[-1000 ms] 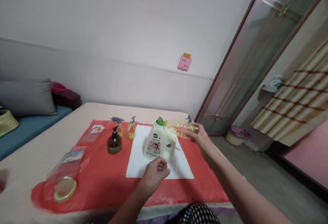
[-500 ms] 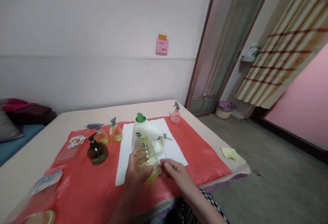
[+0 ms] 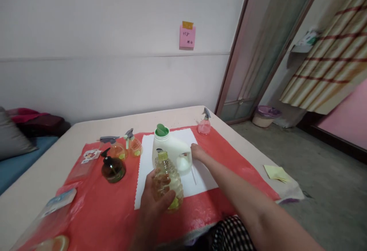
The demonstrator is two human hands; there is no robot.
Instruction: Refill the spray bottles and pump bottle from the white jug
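My left hand (image 3: pixel 156 201) is wrapped around a clear yellow-tinted ribbed bottle (image 3: pixel 169 182), holding it upright with its neck open and no sprayer on top. My right hand (image 3: pixel 197 151) is stretched out to the white sheet (image 3: pixel 197 186), just right of the jug's handle. Its fingers are curled over the spot where a grey trigger spray head lay, and they hide it. Behind the bottle stands a white jug (image 3: pixel 169 144) with a green scoop-like insert (image 3: pixel 161 130) in its mouth. A thin straw (image 3: pixel 194 175) lies on the sheet.
A dark pump bottle (image 3: pixel 113 169) and orange spray bottles (image 3: pixel 118 149) (image 3: pixel 134 145) stand on the red cloth (image 3: pixel 106 209) at left. A pink spray bottle (image 3: pixel 204 126) stands at back right. Plastic packets (image 3: pixel 59 205) lie left; yellow notes (image 3: pixel 276 173) lie near the right edge.
My right hand has moved from beside the bottle forward and right to the grey spray head on the white sheet. My left hand still holds the bottle. The view has shifted slightly.
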